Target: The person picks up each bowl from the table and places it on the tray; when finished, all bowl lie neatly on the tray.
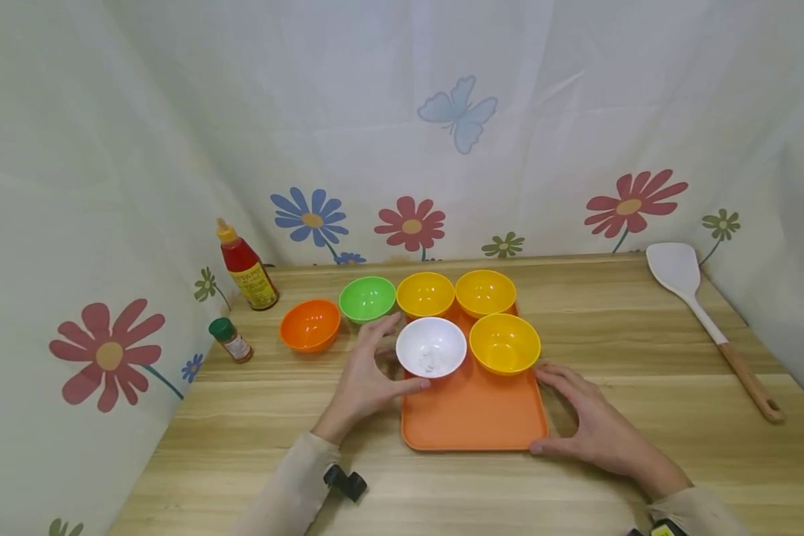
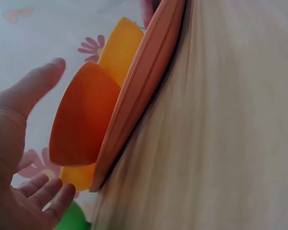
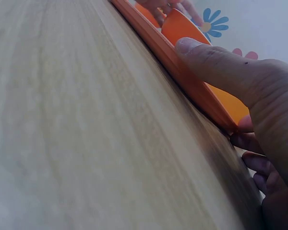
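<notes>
An orange tray point(image 1: 476, 417) lies on the wooden table. A bowl with a white inside point(image 1: 431, 348) stands at its left side, beside a yellow bowl point(image 1: 505, 344). My left hand point(image 1: 368, 372) curves around the white bowl's left side. In the left wrist view, my left hand's thumb and fingers are spread apart from an orange-sided bowl point(image 2: 81, 117) on the tray. My right hand point(image 1: 596, 424) holds the tray's right edge, thumb at the near corner and fingers farther back. In the right wrist view, the thumb point(image 3: 221, 64) lies against the tray's rim.
Two more yellow bowls point(image 1: 426, 295) point(image 1: 485, 293) stand behind. A green bowl point(image 1: 368, 298) and an orange bowl point(image 1: 310, 326) are to the left. Farther left are a red sauce bottle point(image 1: 249, 272) and a green-capped jar point(image 1: 231, 340). A white spatula point(image 1: 693, 298) lies at right.
</notes>
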A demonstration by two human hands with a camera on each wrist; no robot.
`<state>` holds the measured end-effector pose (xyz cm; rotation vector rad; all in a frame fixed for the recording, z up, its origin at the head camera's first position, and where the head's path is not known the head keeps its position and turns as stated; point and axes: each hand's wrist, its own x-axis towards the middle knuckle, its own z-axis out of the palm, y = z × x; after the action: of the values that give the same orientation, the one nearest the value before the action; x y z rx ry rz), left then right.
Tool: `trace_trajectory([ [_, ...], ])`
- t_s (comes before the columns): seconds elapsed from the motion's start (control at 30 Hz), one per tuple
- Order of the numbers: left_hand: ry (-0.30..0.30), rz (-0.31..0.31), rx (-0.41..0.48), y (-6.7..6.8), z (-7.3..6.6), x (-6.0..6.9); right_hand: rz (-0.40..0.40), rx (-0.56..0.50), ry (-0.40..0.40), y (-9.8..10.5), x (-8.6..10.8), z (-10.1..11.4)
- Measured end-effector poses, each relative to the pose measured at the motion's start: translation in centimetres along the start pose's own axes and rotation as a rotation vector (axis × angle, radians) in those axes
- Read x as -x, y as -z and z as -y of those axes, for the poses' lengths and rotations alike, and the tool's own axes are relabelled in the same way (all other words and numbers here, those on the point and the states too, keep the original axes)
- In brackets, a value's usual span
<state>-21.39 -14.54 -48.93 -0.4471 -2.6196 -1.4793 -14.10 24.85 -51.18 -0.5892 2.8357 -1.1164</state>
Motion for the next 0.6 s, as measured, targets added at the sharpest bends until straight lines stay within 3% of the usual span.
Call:
trace_trajectory([
  [0.33, -0.155, -0.147, -0.026, 2.7, -1.6, 0.1, -0.006, -0.012, 0.013, -0.1, 0.1, -0.1],
  [0.47, -0.203, -0.232, -0.040, 4.5, -2.0, 0.0, -0.005, -0.011, 0.008, -0.1, 0.1, -0.1],
  [0.6, -0.219, -0.312, -0.057, 6.6, -1.5, -0.3, -0.005, -0.014, 0.001, -0.1, 0.0, -0.1],
])
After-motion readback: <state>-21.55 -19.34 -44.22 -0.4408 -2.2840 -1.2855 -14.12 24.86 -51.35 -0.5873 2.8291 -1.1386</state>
